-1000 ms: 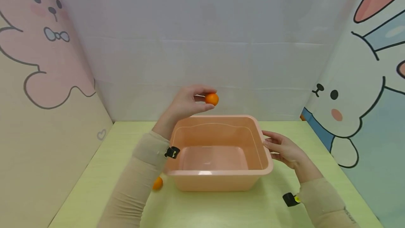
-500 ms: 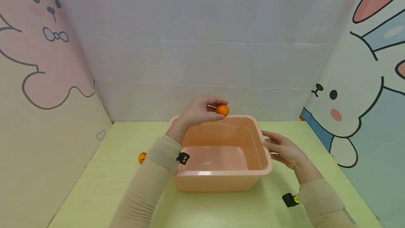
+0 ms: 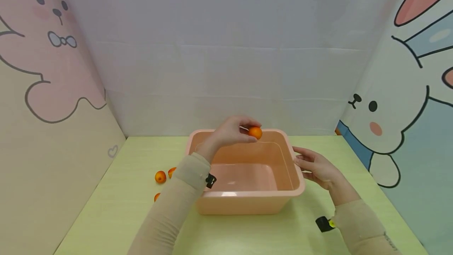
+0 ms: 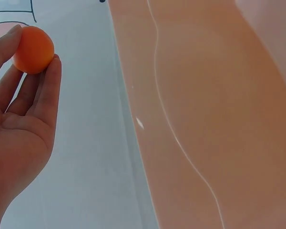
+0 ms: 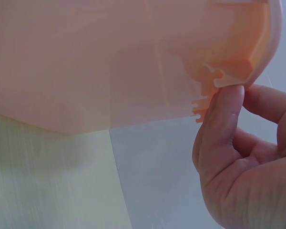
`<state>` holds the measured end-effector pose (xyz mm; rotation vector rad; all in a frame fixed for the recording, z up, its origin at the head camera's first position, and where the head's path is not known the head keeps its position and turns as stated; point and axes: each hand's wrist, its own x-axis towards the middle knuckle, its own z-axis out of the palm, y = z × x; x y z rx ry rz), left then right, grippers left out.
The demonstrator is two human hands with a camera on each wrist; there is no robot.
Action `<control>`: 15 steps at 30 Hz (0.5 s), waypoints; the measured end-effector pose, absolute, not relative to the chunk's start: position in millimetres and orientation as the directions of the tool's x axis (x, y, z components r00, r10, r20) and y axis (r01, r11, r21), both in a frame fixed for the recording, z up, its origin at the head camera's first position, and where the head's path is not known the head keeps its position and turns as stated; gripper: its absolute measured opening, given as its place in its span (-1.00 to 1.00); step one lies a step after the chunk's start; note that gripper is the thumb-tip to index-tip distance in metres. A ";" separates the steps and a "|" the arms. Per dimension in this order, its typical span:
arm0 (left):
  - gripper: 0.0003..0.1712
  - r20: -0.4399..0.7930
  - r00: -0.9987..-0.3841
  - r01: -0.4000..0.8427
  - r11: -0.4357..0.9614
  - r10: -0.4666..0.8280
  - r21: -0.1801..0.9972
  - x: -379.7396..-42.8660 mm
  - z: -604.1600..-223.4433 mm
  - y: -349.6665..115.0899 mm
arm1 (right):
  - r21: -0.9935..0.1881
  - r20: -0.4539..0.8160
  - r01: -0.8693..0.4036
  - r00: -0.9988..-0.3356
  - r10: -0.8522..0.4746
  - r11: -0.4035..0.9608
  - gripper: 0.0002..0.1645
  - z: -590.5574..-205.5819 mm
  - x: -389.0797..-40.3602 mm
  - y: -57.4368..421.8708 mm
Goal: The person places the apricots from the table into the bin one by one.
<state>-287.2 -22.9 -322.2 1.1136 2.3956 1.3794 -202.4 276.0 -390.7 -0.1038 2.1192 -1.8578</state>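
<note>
My left hand point(image 3: 233, 131) pinches a small tangerine point(image 3: 255, 132) between thumb and fingertips, above the far part of a peach-coloured plastic basin point(image 3: 247, 194). In the left wrist view the tangerine point(image 4: 34, 50) is smooth and bright orange, with the palm side of the hand below it. My right hand point(image 3: 318, 168) grips the basin's right rim. From the right wrist, thumb and fingers show at the rim's edge, against the basin's outer wall point(image 5: 86, 62). The part of the basin's floor that shows is bare; its left side is partly hidden by my left forearm.
Left of the basin, a tangerine point(image 3: 160, 177) lies on the pale green table point(image 3: 116, 207). Two more, one behind it point(image 3: 171, 172) and one nearer point(image 3: 157, 196), are partly covered by my left sleeve. Cartoon-printed panels and a white sheet point(image 3: 226, 70) enclose the table.
My left hand has moved right and down with the tangerine, from behind the basin to over it. Its forearm has uncovered tangerines on the left. The right hand has stayed at the rim.
</note>
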 end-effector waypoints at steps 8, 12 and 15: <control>-0.52 0.168 -0.670 0.555 0.337 0.724 0.761 -289.9 -335.2 -15.5 | -0.975 -0.193 0.157 -0.948 -0.255 0.157 -0.14 -392.1 -202.9 275.5; -0.54 0.119 -0.640 0.570 0.366 0.759 0.735 -291.3 -342.9 -12.3 | -0.974 -0.195 0.157 -0.948 -0.251 0.161 -0.13 -392.5 -203.4 275.3; -0.54 0.088 -0.627 0.571 0.380 0.774 0.728 -292.6 -348.3 -10.2 | -0.974 -0.197 0.161 -0.948 -0.248 0.158 -0.13 -392.8 -203.5 275.1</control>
